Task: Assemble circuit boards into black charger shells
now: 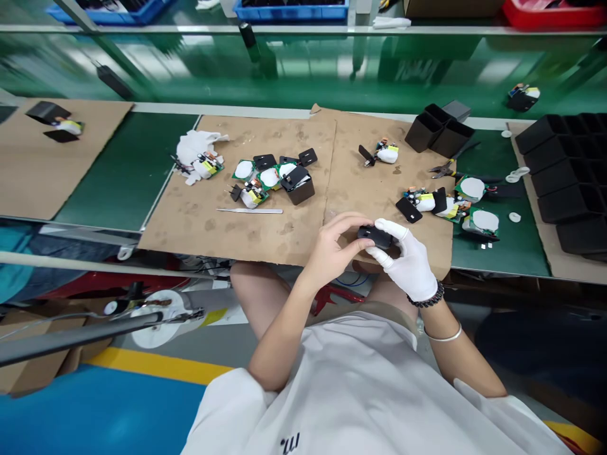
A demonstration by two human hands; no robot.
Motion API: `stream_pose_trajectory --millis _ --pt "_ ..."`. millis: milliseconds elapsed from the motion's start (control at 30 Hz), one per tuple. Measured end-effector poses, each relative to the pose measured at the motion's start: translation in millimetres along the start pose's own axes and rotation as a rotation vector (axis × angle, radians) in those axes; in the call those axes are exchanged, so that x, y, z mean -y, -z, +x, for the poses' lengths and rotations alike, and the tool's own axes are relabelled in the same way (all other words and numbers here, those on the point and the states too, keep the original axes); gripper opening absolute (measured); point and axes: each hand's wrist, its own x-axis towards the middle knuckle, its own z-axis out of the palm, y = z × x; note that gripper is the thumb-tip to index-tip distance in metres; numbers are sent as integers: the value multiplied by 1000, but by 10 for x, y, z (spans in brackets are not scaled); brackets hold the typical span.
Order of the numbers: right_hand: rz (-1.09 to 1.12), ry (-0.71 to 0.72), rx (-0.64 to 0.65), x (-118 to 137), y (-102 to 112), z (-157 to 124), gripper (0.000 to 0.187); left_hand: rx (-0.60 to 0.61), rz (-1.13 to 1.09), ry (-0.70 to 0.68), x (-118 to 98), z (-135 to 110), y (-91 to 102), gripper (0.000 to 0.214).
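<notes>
Fingers [351,245] of two hands grip one black casing [374,236]

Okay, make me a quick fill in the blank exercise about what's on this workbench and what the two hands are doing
1. Both hands hold a small black part; the right hand wears a ____ glove.
2. The left hand is ____, with no glove.
3. The metal tweezers lie on the brown ____ sheet.
4. The empty black housings stand to the ____ of the hands.

Missing words: white; bare; cardboard; right
</notes>
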Motion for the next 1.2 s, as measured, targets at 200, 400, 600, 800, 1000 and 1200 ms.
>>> stream_pose_trajectory --millis 200,400,600,800,1000,1200 --pt "47 -52 32 -39 5 7 49 -46 -81 -39 70 7 -33 21" --pt "81 -87 49 -35 17 25 48 19 -48 23 76 98 7 27" --pt "54 -34 66 -8 23 36 42 28 -140 62 102 51 12 32" --pt "76 -24 71 -38 40 27 50 29 -178 26 108 46 -11 26" --pt "48 6 78 -28 50 35 48 34 -170 78 141 58 -45 33" --pt "57 19 57 -33 32 33 39 -5 -148 51 129 3 -36 26"
